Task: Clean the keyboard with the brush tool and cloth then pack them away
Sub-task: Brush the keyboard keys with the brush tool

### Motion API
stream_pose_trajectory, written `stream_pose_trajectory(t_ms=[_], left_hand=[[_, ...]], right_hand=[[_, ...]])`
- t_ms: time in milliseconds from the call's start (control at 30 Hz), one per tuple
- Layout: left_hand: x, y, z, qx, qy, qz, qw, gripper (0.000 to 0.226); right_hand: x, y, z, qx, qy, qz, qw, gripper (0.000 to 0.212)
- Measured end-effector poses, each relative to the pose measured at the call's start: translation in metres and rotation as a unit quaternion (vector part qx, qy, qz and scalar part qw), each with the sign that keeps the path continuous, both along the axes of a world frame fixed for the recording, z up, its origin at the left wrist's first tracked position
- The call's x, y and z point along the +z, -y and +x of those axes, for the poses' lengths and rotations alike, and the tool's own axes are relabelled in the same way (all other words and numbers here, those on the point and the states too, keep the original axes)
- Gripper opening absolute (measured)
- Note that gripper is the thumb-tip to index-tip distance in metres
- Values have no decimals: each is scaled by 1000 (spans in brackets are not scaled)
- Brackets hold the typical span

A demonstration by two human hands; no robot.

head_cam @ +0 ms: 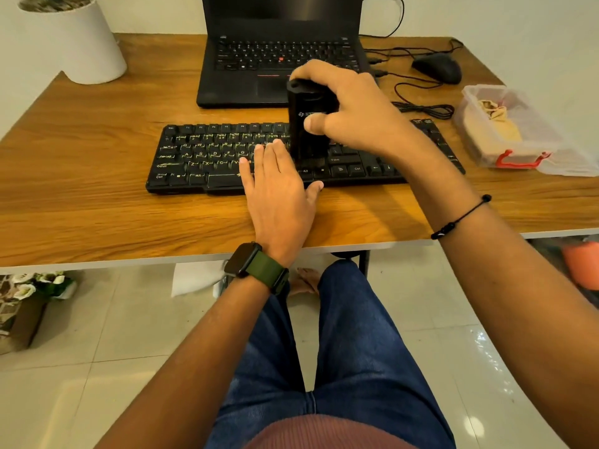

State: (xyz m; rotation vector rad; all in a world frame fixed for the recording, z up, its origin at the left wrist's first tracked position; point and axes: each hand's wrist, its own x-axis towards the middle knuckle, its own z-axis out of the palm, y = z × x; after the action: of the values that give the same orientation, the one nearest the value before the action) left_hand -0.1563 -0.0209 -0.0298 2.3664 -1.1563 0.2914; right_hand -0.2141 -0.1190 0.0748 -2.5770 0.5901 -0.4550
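A black keyboard (207, 157) lies across the middle of the wooden desk (97, 176). My right hand (353, 108) grips a black brush tool (308, 124), held upright with its lower end on the keys right of centre. My left hand (278, 186) lies flat with straight fingers on the keyboard's front middle, thumb at the front edge. A beige cloth (492, 124) sits inside a clear plastic box (518, 157) with red latches at the desk's right side.
A black laptop (278, 50) stands open behind the keyboard. A black mouse (437, 68) and its looped cable (424, 108) lie at the back right. A white pot (81, 43) stands at the back left. My legs are under the desk's front edge.
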Motion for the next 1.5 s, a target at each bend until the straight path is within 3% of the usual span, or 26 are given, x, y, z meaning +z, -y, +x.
stream_pose_trajectory(t_ms=[133,367,667,867,1133,1500], left_hand=[[0,-1,1,17,-11,1,1000,86],[0,-1,0,16,-18,8,1000,88],[0,-2,1,12,-21,1,1000,88],[0,-1,2,10,-22,-4,1000,87],[1,-1,1,10,-25,-2,1000,87],[1,-2,2,9,-22,5,1000,87]], right_hand=[[-4,-4,6,-4,43,31,999,45],[3,4,-6,-1,-33,-40,999,49],[2,-3,4,19,-15,-38,999,49],[10,11,2,0,-61,-106,992,51],[1,8,17,2,9,-44,999,50],[7,41,-32,-102,-41,-49,993,53]])
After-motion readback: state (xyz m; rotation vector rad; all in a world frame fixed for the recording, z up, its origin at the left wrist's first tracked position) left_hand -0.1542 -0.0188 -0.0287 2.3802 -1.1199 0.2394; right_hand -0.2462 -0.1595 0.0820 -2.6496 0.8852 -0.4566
